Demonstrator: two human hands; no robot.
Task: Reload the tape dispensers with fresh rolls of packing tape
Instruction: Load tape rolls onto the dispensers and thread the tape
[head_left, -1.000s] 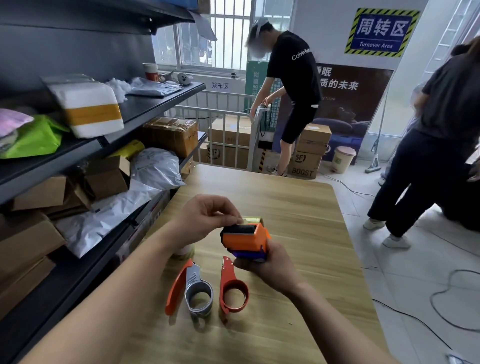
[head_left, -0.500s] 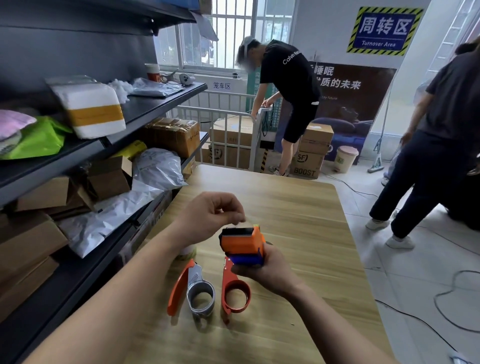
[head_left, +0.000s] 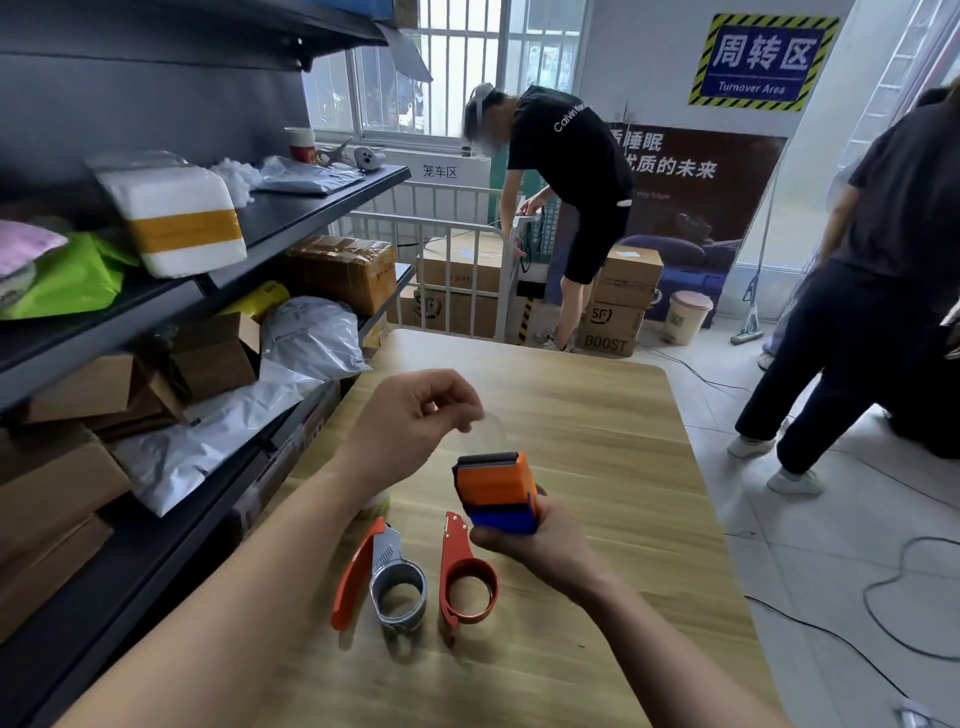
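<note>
My right hand (head_left: 540, 543) grips an orange and blue tape dispenser (head_left: 497, 491) above the wooden table (head_left: 613, 467). My left hand (head_left: 410, 426) is raised above and left of it, fingertips pinching the end of a clear tape strip (head_left: 491, 428) that runs down to the dispenser's top. Two empty dispensers lie on the table below my hands: an orange one with a metal hoop (head_left: 387, 577) and a red one (head_left: 465, 571). A tape roll (head_left: 376, 506) peeks out from under my left wrist, mostly hidden.
Dark shelving (head_left: 311, 208) along the left holds parcels, boxes and plastic bags. Two people stand beyond the table: one bent over cartons (head_left: 566, 171), one at the right (head_left: 878, 291). Cables (head_left: 883, 608) run across the tiled floor to the right.
My left hand has lifted up and away from the dispenser's top, drawing out a strip of clear tape. My right hand has lowered the dispenser slightly.
</note>
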